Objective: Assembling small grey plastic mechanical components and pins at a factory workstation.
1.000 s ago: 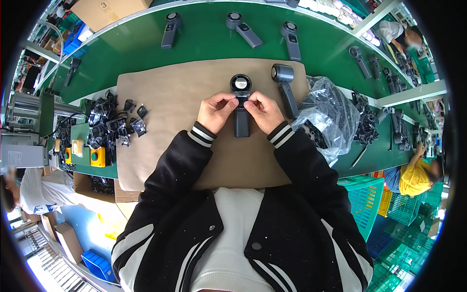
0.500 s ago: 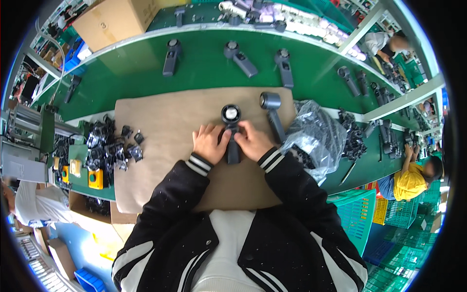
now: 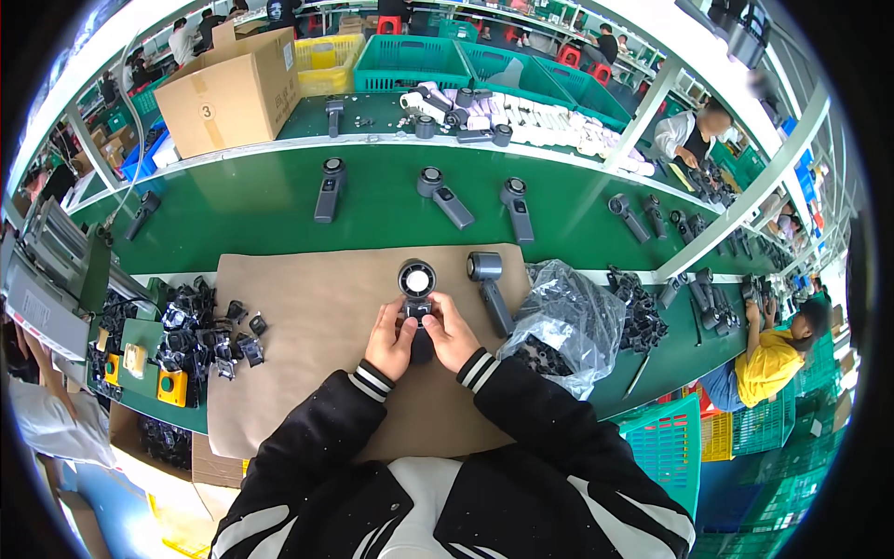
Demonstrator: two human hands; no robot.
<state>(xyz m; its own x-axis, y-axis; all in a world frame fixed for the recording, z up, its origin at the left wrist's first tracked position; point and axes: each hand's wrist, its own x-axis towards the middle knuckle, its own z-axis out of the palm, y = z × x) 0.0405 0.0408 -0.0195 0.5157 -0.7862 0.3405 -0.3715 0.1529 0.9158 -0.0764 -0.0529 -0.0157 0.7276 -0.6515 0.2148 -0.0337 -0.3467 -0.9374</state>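
A dark grey handheld fan [image 3: 416, 279] with a round head and a pale centre is between my hands, above the brown sheet [image 3: 298, 317]. My left hand [image 3: 390, 341] wraps its left side below the head, thumb on the front. My right hand [image 3: 451, 337] grips the opposite side, its thumb close to the left one. The fan's lower handle shows dark under the thumbs. A second grey handheld fan [image 3: 491, 291] lies on the sheet, just right of my right hand.
At right, a clear plastic bag [image 3: 582, 312] holds small black parts, with a black pile [image 3: 641, 312] beyond. Wrapped black pieces [image 3: 191, 326] lie left, near a yellow button box [image 3: 171, 387]. Several fans [image 3: 330, 191] lie along the green bench. A carton [image 3: 223, 98] stands behind. People work nearby.
The view has tilted upward, showing more of the far benches. My left fingers, earlier spread beside the fan, have closed round it, and both thumbs now meet on its front.
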